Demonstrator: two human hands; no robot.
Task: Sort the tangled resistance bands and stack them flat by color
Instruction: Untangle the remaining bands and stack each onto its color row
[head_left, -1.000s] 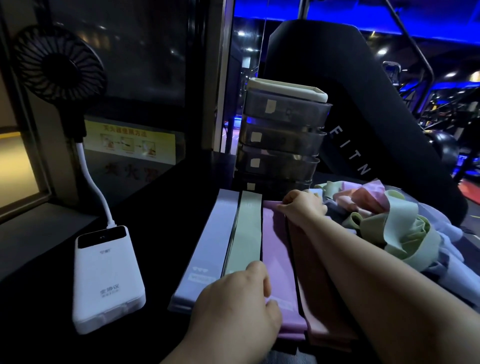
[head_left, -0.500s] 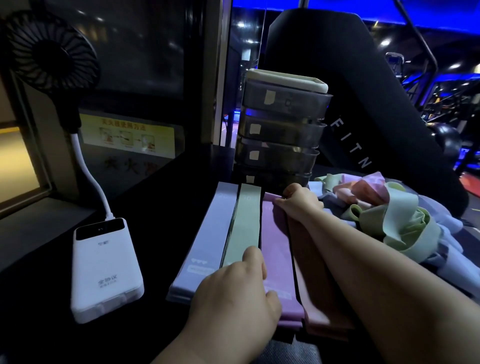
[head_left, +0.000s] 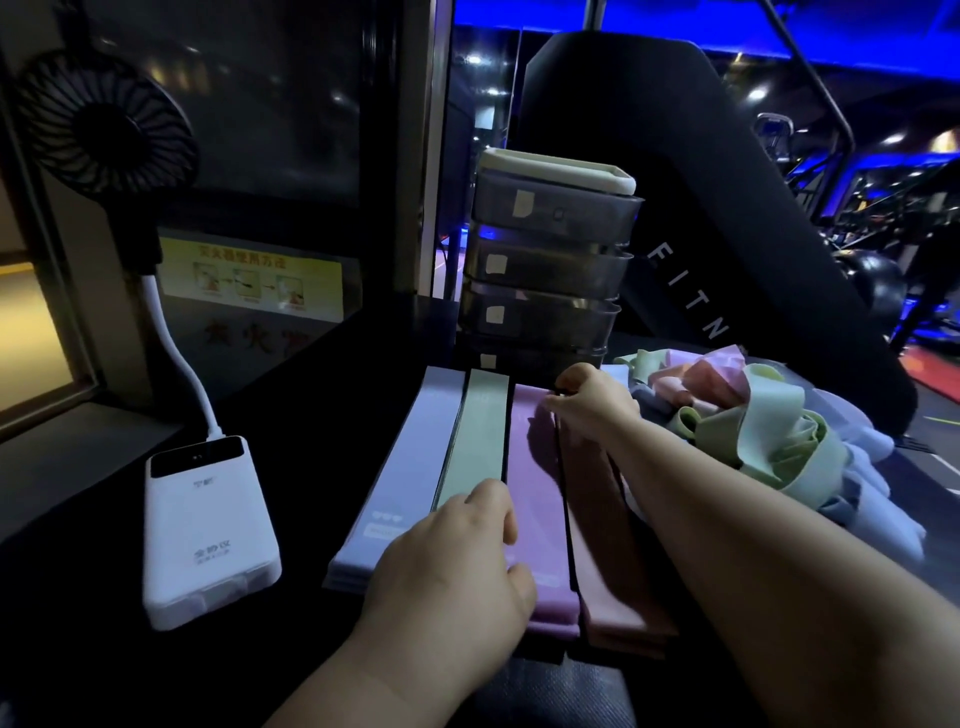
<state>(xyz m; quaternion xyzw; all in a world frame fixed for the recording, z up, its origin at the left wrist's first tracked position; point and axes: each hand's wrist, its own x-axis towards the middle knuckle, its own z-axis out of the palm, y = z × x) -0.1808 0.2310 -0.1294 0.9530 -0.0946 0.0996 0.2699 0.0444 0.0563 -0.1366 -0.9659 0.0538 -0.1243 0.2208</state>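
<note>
In the middle of the frame I see four bands laid flat side by side on the dark table (head_left: 322, 441), each running from near to far: lavender band (head_left: 410, 467), green band (head_left: 475, 441), purple band (head_left: 535, 499) and pink band (head_left: 618, 613), left to right, edges touching or nearly so. The lavender one looks like a stack of several.

My left hand (head_left: 452, 566), low centre, lies over the near ends of the green and purple bands. Its fingers are bent, the forefinger tip on the seam between those two and the thumb resting on the purple. From behind I cannot tell whether it has hold of anything or only presses down.

My right hand (head_left: 592, 405) reaches across to the far ends. Its fingers are curled, with thumb and forefinger pinched together at the far end of the pink band, right at the edge it shares with the purple. The forearm covers much of the pink.

At right centre the tangled pile (head_left: 779, 431) of green, pink and pale bands sits just beside the pink band.

A power bank (head_left: 208, 525) lies lower left, a fan (head_left: 104, 124) upper left, and drawers (head_left: 550, 260) stand behind the bands.
</note>
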